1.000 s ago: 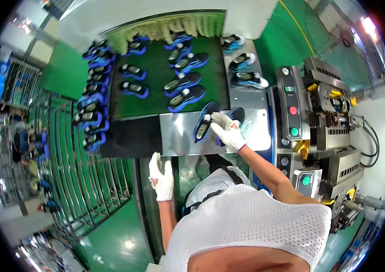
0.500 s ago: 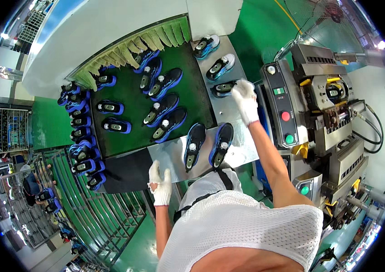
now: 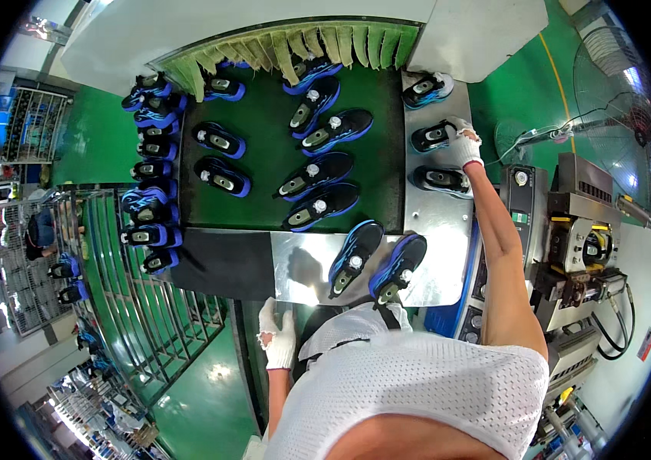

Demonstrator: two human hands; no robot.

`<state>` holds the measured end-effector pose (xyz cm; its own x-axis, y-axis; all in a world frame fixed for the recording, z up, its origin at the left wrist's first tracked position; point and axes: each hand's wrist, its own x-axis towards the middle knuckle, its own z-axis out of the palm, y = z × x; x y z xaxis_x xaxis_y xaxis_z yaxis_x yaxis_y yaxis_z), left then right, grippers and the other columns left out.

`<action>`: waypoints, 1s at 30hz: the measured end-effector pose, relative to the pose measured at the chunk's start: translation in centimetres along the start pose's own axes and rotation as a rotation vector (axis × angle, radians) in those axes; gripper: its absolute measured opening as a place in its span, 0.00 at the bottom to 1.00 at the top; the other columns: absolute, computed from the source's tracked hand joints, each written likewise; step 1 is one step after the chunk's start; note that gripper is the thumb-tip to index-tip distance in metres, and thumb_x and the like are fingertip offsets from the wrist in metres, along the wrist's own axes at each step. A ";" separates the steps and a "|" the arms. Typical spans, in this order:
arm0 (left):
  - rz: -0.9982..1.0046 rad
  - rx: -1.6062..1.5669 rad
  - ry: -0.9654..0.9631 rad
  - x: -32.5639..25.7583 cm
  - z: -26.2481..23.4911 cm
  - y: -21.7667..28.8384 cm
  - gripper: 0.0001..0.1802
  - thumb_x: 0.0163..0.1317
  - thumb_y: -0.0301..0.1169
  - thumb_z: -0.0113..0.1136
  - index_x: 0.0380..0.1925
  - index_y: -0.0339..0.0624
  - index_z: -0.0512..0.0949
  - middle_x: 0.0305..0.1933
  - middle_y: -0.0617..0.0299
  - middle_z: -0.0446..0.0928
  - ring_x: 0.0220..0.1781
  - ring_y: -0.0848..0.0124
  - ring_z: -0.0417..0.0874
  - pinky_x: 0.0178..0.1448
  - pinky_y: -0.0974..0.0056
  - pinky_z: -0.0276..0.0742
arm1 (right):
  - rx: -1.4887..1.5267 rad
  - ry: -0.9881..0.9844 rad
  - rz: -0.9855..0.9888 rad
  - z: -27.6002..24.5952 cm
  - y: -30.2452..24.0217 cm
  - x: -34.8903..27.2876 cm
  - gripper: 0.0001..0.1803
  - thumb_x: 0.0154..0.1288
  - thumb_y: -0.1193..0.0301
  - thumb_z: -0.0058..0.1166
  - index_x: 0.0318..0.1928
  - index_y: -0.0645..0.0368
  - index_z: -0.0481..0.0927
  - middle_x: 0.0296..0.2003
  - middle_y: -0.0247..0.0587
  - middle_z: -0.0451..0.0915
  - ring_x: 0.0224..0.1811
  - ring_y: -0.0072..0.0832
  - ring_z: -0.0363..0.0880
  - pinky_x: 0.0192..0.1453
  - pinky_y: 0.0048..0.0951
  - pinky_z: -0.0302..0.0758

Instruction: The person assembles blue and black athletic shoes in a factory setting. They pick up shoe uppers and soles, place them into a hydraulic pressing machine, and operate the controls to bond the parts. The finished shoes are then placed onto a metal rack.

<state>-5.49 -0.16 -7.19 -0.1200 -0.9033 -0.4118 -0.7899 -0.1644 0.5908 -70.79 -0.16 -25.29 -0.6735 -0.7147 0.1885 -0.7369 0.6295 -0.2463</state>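
My right hand (image 3: 464,142), in a white knit glove, grips the end of the middle shoe (image 3: 430,136) on the right metal strip. Above it lies another dark shoe (image 3: 427,90) with a pale end, and below it a third shoe (image 3: 442,180). My left hand (image 3: 276,337), in a worn white glove, hangs by the table's front edge with thumb and fingers apart, empty. Nearest to it on the front metal plate (image 3: 295,268) are two black-and-blue shoes, a left one (image 3: 356,259) and a right one (image 3: 399,268).
Several black-and-blue shoes lie on the green conveyor (image 3: 264,199), which runs under a strip curtain (image 3: 325,46). More shoes are stacked along its left edge (image 3: 153,192). A metal rack (image 3: 141,284) stands left. Machines with a control panel (image 3: 521,199) and a fan (image 3: 624,115) are right.
My right hand has gone from the lowest shoe on the right strip to the middle one, which now lies straighter. The view has turned and shifted. My left hand stays low and empty.
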 end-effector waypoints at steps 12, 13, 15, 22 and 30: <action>-0.167 -1.229 -0.662 6.8 2.2 12.7 0.38 0.78 0.59 0.43 0.72 0.39 0.65 0.67 0.49 0.74 0.63 0.60 0.81 0.63 0.55 0.82 | 0.660 -0.571 -0.951 -23.4 -30.8 -11.3 0.16 0.72 0.67 0.56 0.56 0.56 0.81 0.52 0.50 0.80 0.56 0.47 0.79 0.61 0.42 0.77; -0.352 -1.401 -0.792 4.7 1.1 12.9 0.37 0.77 0.60 0.44 0.70 0.43 0.67 0.65 0.51 0.76 0.60 0.60 0.83 0.62 0.54 0.83 | 0.712 -0.623 -1.049 -23.4 -32.8 -12.7 0.16 0.72 0.68 0.56 0.57 0.56 0.81 0.52 0.49 0.80 0.55 0.46 0.79 0.60 0.42 0.78; -0.343 -1.639 -0.802 2.3 0.7 10.4 0.35 0.76 0.60 0.43 0.67 0.45 0.70 0.62 0.52 0.78 0.58 0.59 0.84 0.60 0.51 0.85 | 0.730 -0.678 -1.081 -22.6 -35.8 -14.7 0.17 0.74 0.65 0.52 0.58 0.57 0.81 0.49 0.49 0.81 0.52 0.45 0.80 0.58 0.41 0.77; -0.392 -1.735 -0.559 -2.5 -0.5 2.5 0.42 0.73 0.68 0.38 0.58 0.38 0.77 0.45 0.44 0.84 0.39 0.52 0.89 0.41 0.48 0.91 | 0.920 -0.937 -1.004 -18.2 -43.1 -20.7 0.23 0.75 0.59 0.46 0.61 0.56 0.81 0.56 0.51 0.81 0.54 0.46 0.80 0.64 0.38 0.75; -0.250 -1.757 -0.337 -3.8 -5.0 -3.0 0.44 0.74 0.68 0.33 0.61 0.37 0.72 0.46 0.43 0.82 0.37 0.48 0.89 0.38 0.43 0.90 | 0.920 -1.006 -0.964 -18.6 -50.2 -25.6 0.25 0.76 0.56 0.46 0.61 0.59 0.81 0.54 0.49 0.82 0.58 0.41 0.81 0.66 0.34 0.73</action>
<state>0.32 1.81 -3.90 -0.3917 -0.7201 -0.5728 0.6573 -0.6546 0.3734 -17.63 -7.80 -0.11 0.5483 -0.8355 0.0374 -0.3091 -0.2441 -0.9192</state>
